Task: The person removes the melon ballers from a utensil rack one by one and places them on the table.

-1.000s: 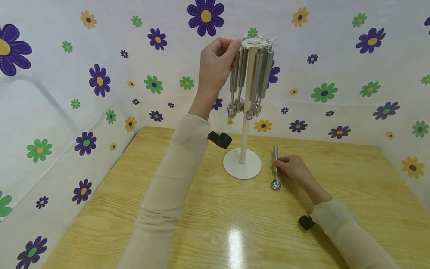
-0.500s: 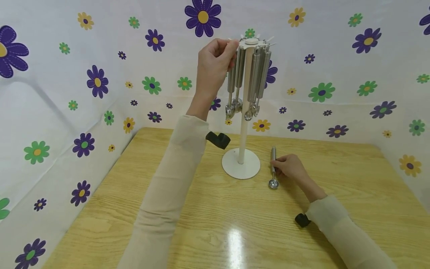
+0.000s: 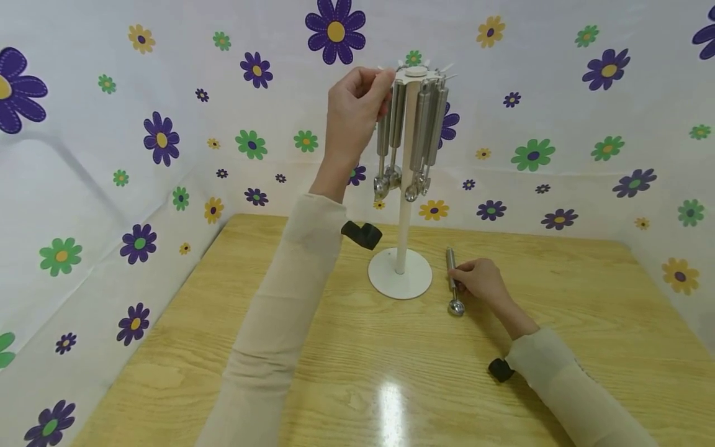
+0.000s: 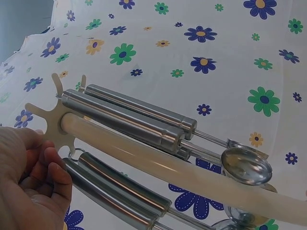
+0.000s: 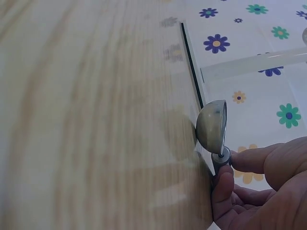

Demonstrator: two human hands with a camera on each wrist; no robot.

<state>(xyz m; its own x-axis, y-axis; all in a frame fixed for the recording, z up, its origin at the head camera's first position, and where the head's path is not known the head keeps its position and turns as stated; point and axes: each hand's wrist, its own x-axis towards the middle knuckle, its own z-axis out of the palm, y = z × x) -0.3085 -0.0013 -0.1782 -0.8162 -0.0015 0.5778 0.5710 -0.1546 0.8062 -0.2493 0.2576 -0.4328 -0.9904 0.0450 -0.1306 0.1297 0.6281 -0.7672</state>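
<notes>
In the head view my left hand (image 3: pixel 353 108) is raised at the top of a white utensil stand (image 3: pixel 416 73), thumb and fingers pinching its hooked top plate. The left wrist view shows these fingers by one of the plate's arms. Several steel-handled scoops (image 4: pixel 124 117) hang from the hooks around the pole. My right hand (image 3: pixel 481 282) pinches the handle of another steel scoop (image 3: pixel 451 273) low over the table, right of the stand's base. Seen from the right wrist, that scoop's round bowl (image 5: pixel 210 127) has its domed side toward the tabletop.
The stand's round white base (image 3: pixel 400 288) rests on a wood-grain table (image 3: pixel 357 354). Behind and at the sides hangs a white cloth (image 3: pixel 268 118) printed with flowers. A black wrist mount (image 3: pixel 362 234) sticks out from the left sleeve, and another (image 3: pixel 501 370) from the right.
The scoop in my right hand has turned slightly, its handle end leaning more toward the stand. My left hand keeps its place at the stand's top. The head view has shifted a little.
</notes>
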